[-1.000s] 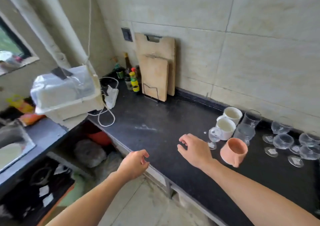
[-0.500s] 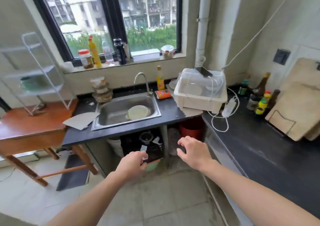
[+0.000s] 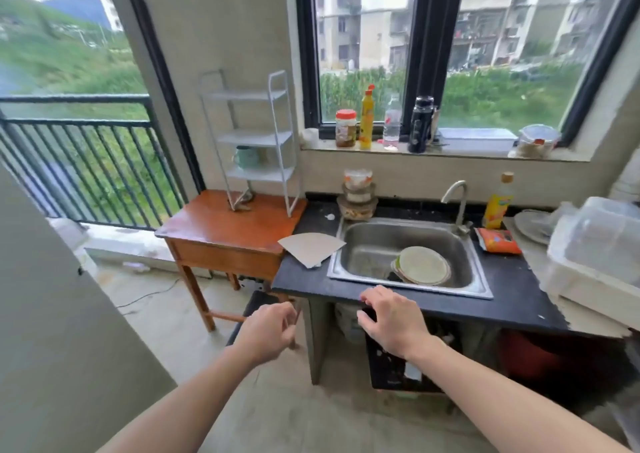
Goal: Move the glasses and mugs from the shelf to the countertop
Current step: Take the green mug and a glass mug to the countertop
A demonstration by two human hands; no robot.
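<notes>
A white wire shelf (image 3: 278, 133) stands on a small wooden table (image 3: 221, 225) left of the sink. One pale green mug (image 3: 246, 157) sits on its lowest tier; the upper tiers hold nothing. My left hand (image 3: 268, 331) hangs in front of me with loosely curled fingers and nothing in it. My right hand (image 3: 391, 319) is beside it with fingers spread, empty, in front of the black countertop's (image 3: 512, 289) front edge. Both hands are well short of the shelf. The glasses and mugs seen earlier are out of view.
A steel sink (image 3: 349, 244) holding a plate (image 3: 422, 265) is set in the countertop. A cardboard piece (image 3: 311, 246), stacked food containers (image 3: 357, 196), a yellow bottle (image 3: 497, 203) and a white dish box (image 3: 595, 248) sit around it. Bottles line the windowsill (image 3: 446, 152). A balcony railing (image 3: 79, 172) is far left.
My view has swung left from the countertop with the glasses and mugs, past the sink, to face the shelf. Both hands stay empty in front of me.
</notes>
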